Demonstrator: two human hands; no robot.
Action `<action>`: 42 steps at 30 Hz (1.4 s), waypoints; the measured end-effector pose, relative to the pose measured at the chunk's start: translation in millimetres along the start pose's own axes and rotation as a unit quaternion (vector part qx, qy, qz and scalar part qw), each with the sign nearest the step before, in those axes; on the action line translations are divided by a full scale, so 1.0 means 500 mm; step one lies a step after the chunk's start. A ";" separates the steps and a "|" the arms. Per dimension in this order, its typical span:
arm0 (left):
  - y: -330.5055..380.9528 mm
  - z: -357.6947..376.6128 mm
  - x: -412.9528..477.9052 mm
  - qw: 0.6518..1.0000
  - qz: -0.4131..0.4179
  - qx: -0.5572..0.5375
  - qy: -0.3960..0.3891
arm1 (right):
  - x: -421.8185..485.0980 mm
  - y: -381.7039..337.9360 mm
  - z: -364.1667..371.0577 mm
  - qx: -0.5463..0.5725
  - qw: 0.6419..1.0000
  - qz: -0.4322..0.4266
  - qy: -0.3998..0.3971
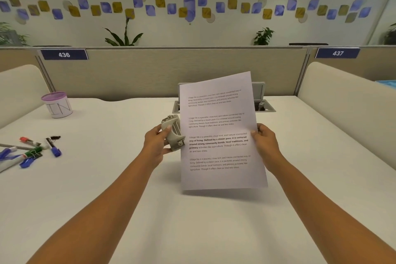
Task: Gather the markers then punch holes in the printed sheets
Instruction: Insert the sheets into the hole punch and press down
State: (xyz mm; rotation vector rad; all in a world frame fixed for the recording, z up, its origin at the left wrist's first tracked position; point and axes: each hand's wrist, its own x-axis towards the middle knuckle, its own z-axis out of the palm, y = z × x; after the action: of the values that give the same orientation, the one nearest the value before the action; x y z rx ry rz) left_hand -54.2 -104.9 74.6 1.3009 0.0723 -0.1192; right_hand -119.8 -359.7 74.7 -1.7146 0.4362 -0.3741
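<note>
- While both forearms reach up from the bottom corners of the frame, one printed sheet [218, 130] is held up at centre, lifted off the bench [107, 188] and tilted a little, with four blocks of text on it. I cannot tell whether more sheets lie behind it.
- One grey hole punch [173, 133] sits at the sheet's left edge. The left hand [157, 143] is curled around it, thumb on top. Paper and punch meet there, but the slot itself is hidden.
- The right hand [264, 141] pinches the sheet's right edge, thumb on the printed face.
- Markers [27, 151] lie loose at the left edge of the frame, well apart from the hands. I count at least five, capped red, green and blue; they overlap and run out of frame, so the exact number is unclear. One black binder clip [55, 137] lies just beside them.
- One white cup [58, 105] with a purple rim stands at upper left, near the bench's back edge.
- One open cable hatch [264, 106] is half hidden behind the sheet.
- Bare bench surface spreads between the markers and the left hand, and below the sheet towards the bottom of the frame.
</note>
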 end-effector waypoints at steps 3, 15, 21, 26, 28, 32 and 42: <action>0.010 0.002 -0.004 1.000 0.011 0.025 -0.012 | 0.001 -0.002 -0.002 -0.003 1.000 -0.004 -0.003; 0.019 -0.002 -0.012 0.998 0.024 0.055 -0.015 | -0.004 -0.011 0.005 -0.020 0.999 -0.016 -0.040; 0.025 -0.006 -0.010 0.997 0.023 0.065 -0.021 | -0.002 -0.005 0.008 -0.018 0.998 -0.024 -0.046; 0.025 -0.008 -0.005 0.997 0.017 0.067 -0.017 | 0.000 -0.001 0.014 -0.007 0.999 -0.022 -0.045; 0.024 -0.009 -0.003 0.997 0.015 0.068 -0.020 | 0.002 0.000 0.013 -0.005 0.999 -0.014 -0.046; 0.022 -0.008 -0.002 0.997 0.008 0.070 -0.024 | 0.008 0.004 0.008 0.013 0.999 -0.005 -0.041; 0.019 -0.001 0.009 0.996 -0.004 0.088 -0.023 | 0.023 0.009 0.016 0.011 0.999 0.006 -0.048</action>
State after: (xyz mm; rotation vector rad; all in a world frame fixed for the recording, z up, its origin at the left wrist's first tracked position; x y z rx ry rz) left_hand -48.3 -102.1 83.2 1.4726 0.0272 -0.1653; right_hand -106.1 -359.1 68.9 -1.7009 0.3717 -0.2856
